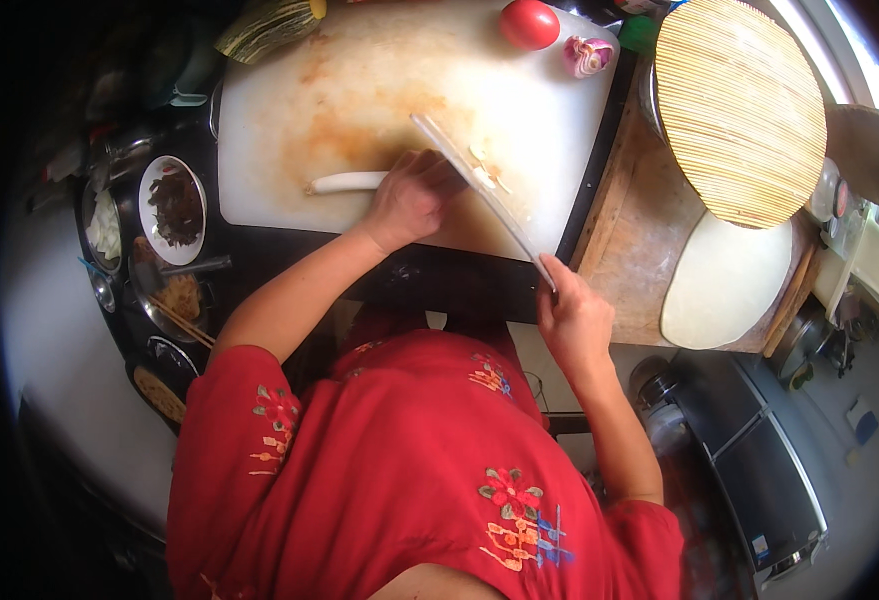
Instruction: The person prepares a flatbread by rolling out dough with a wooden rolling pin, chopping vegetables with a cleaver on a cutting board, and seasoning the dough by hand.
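My left hand (413, 199) presses a white scallion or leek stalk (349, 181) onto a white, brown-stained cutting board (274, 135). The stalk's root end sticks out to the left, and its other end is hidden under my fingers. In my right hand (578, 307) is the handle of a kitchen knife (484, 187), seen almost edge-on. Its blade slants up and left across the board, just right of my left fingers. A few thin white slices (484, 178) lie beside the blade on its right.
A tomato (529, 24), a cut red onion (588, 57) and a striped green squash (270, 30) sit along the board's far side. Right are a round slatted lid (739, 112) and rolled dough (728, 285) on a wooden board (634, 225). Left stands a bowl (172, 251) of dark food.
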Demonstrator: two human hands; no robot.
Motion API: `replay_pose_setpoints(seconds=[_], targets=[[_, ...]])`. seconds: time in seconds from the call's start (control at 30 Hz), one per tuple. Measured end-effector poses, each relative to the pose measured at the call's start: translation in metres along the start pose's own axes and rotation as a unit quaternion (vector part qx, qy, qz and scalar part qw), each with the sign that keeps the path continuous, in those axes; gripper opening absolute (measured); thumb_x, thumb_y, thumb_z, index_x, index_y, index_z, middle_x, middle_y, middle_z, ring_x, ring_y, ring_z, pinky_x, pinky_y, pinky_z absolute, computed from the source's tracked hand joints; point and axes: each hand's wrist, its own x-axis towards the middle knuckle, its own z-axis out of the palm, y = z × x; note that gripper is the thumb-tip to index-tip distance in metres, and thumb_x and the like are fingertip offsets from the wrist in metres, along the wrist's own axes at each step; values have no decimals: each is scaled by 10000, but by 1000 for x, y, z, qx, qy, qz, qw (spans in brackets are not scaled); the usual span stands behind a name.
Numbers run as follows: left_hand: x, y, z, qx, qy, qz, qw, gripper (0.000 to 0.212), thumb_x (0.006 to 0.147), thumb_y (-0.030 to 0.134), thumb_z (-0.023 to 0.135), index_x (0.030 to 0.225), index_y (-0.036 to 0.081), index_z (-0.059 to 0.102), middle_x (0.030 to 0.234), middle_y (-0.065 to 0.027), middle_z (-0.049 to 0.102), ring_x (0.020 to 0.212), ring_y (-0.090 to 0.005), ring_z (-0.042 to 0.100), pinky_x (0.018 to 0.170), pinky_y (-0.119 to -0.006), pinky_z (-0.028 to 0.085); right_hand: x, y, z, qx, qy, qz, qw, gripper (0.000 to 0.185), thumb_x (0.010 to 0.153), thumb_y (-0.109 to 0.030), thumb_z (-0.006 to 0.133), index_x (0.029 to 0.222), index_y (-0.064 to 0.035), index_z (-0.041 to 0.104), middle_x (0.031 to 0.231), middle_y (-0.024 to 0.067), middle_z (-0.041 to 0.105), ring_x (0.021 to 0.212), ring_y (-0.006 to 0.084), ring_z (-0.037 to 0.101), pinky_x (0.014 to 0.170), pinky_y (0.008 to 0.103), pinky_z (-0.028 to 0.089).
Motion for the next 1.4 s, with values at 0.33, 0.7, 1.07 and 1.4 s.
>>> replay_pose_setpoints(seconds=[0.33, 0.7, 1.07, 1.4], targets=[[-4, -6, 5, 26, -23, 11, 999, 396, 631, 75, 574, 1017, 101, 657, 1085, -88, 601, 1036, -290, 538, 884, -411, 441, -7, -1, -18, -52, -68, 18, 996, 360, 774, -137, 630, 1125, -119, 552, 735, 112, 614, 637, 316, 626, 531, 428, 496], [2, 1, 1, -13, -1, 1, 1000, 337, 640, 42, 576, 960, 95, 667, 1034, -65, 608, 977, -269, 551, 841, -378, 441, 29, 1, 12, 16, 4, -15, 1000, 310, 772, -122, 626, 1076, -110, 566, 751, 139, 648, 655, 322, 643, 541, 438, 502], [0, -2, 2, 1, -21, -2, 1000, 367, 647, 58, 589, 1004, 97, 659, 1083, -66, 603, 1027, -272, 543, 830, -398, 451, -15, 2, -23, -41, -112, 47, 992, 355, 770, -135, 625, 1114, -111, 541, 762, 142, 642, 668, 342, 638, 569, 466, 496], [-3, -6, 4, 1, -30, 3, 1000, 333, 635, 56, 586, 961, 62, 654, 1030, -90, 601, 973, -287, 551, 812, -391, 452, 25, -5, 11, -35, -115, 38, 992, 215, 773, -112, 597, 970, -89, 513, 730, 168, 639, 643, 360, 635, 550, 472, 499]])
